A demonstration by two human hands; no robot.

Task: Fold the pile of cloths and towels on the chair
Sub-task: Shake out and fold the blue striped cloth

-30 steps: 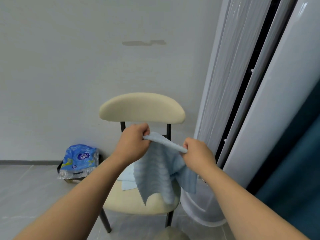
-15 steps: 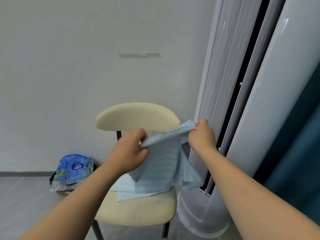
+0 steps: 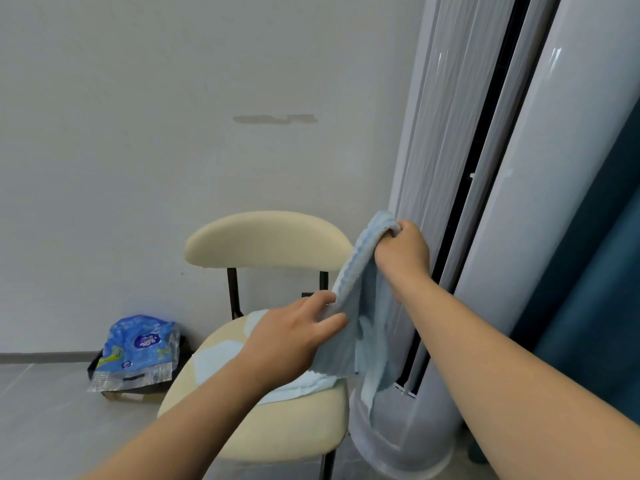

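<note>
A light blue ribbed cloth hangs above the right side of a cream chair. My right hand grips its top corner, raised level with the chair's backrest. Lower down, my left hand pinches the cloth's left edge between thumb and fingers, over the seat. A paler blue cloth lies flat on the seat, partly hidden under my left hand and forearm.
A tall white standing air conditioner rises right beside the chair, touching distance from the hanging cloth. A blue plastic pack sits on a dark box on the grey floor by the wall. A dark teal curtain hangs far right.
My right hand has lifted its corner of the cloth up and to the right. My left hand has slid down along the edge, so the cloth now hangs steeply instead of stretched level.
</note>
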